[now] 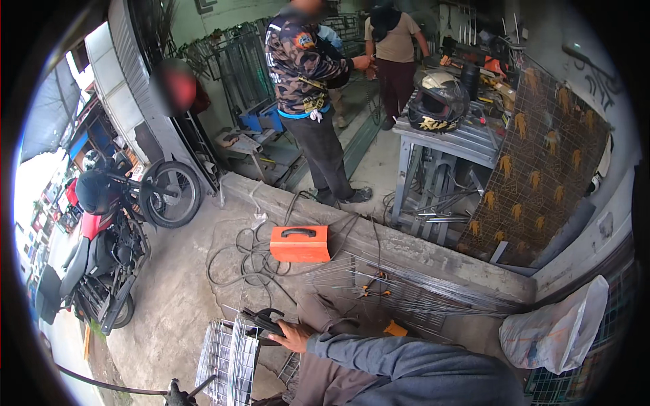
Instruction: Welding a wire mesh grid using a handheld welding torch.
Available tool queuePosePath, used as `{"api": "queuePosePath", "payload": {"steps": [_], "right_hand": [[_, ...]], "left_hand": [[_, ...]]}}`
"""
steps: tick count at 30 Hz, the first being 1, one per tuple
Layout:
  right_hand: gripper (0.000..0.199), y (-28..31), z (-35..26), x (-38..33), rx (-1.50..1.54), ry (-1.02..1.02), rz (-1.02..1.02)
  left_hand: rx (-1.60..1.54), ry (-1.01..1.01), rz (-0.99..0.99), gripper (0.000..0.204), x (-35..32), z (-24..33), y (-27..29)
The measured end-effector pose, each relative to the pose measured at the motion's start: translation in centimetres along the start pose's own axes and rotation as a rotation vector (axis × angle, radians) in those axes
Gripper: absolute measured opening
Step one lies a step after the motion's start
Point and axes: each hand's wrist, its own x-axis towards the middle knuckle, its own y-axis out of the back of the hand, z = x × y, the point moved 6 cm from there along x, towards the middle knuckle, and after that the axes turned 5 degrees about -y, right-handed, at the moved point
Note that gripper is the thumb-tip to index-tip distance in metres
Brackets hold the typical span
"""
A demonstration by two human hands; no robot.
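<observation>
My right hand (290, 335) reaches left from a grey sleeve (406, 369) at the bottom of the view. It is closed on a black object (263, 319), whose kind I cannot tell. The hand hovers at the top edge of a white wire-mesh rack (227, 352) standing on the concrete floor. My knee in brown trousers (318, 311) is just behind the hand. My left hand is out of view.
An orange welding machine (300, 243) with looped cables (237, 260) sits by a concrete step. Thin steel rods (420, 287) and orange-handled pliers (374, 291) lie right of it. A motorbike (101, 250) stands left. Two people (305, 88) stand behind; a helmet (439, 101) rests on a metal table. A white sack (555, 331) sits right.
</observation>
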Motion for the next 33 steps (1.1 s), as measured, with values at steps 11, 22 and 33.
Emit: {"api": "queuePosePath", "payload": {"steps": [11,22,33], "right_hand": [[0.056,-0.4,0.4,0.4,-0.118,0.019,-0.069],[0.057,-0.2,-0.6,-0.6,-0.051,0.011,-0.068],[0.053,0.4,-0.7,0.4,-0.063,0.06,0.023]], "left_hand": [[-0.096,0.002,-0.05,0.051,-21.9,8.4,-2.8],[-0.403,0.287,-0.006,0.044,-22.5,-6.8,3.1],[-0.593,0.454,0.064,0.062,-26.3,-8.0,4.2]]}}
